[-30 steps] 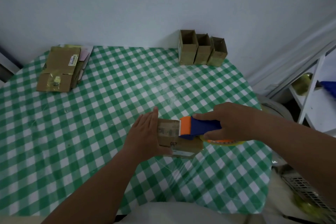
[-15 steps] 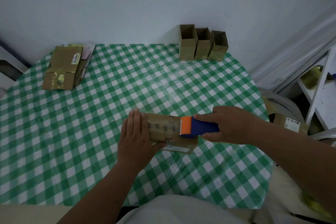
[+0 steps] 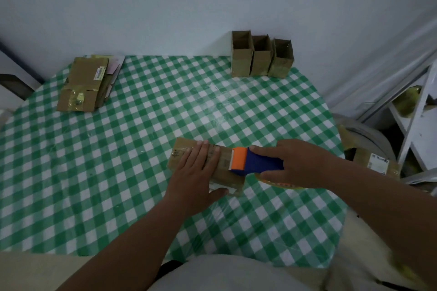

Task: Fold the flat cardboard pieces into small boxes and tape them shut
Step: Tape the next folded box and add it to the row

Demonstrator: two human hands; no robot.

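At the far left of the checked table (image 3: 99, 172) I see a stack of flat cardboard (image 3: 84, 86), then near the middle my left hand (image 3: 192, 176) lies flat-fingered on the box (image 3: 222, 168), my right hand (image 3: 298, 164) grips the tape dispenser (image 3: 254, 160) against it, three open boxes (image 3: 261, 56) far right.

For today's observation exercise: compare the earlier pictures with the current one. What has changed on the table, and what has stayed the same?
The left hand slid from the box's left end onto its top and now presses flat on the cardboard box. The right hand keeps gripping the tape dispenser, its orange head resting on the box top. The three open boxes by the wall and the flat cardboard stack stayed put.
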